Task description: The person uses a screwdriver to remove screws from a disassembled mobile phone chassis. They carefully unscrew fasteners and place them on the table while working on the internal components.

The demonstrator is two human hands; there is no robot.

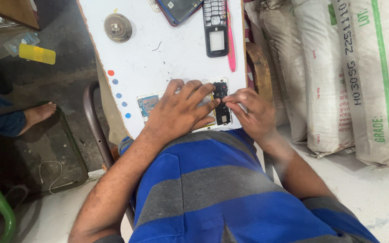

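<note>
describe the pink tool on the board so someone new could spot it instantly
Start at the white board lying in front of the person. Near its far right edge lies a black keypad phone shell with an empty screen window. The pink tool lies flat just right of that shell, parallel to it; it is the only long, thin, bright pink thing there, away from both hands.

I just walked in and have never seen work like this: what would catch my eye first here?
Likely the two hands at the near edge of the white board: the left hand lies flat over an opened phone with bare circuitry, while the right hand pinches at its dark right end. Farther up lie a black keypad phone shell beside a pink tool, and a round metal disc.
</note>
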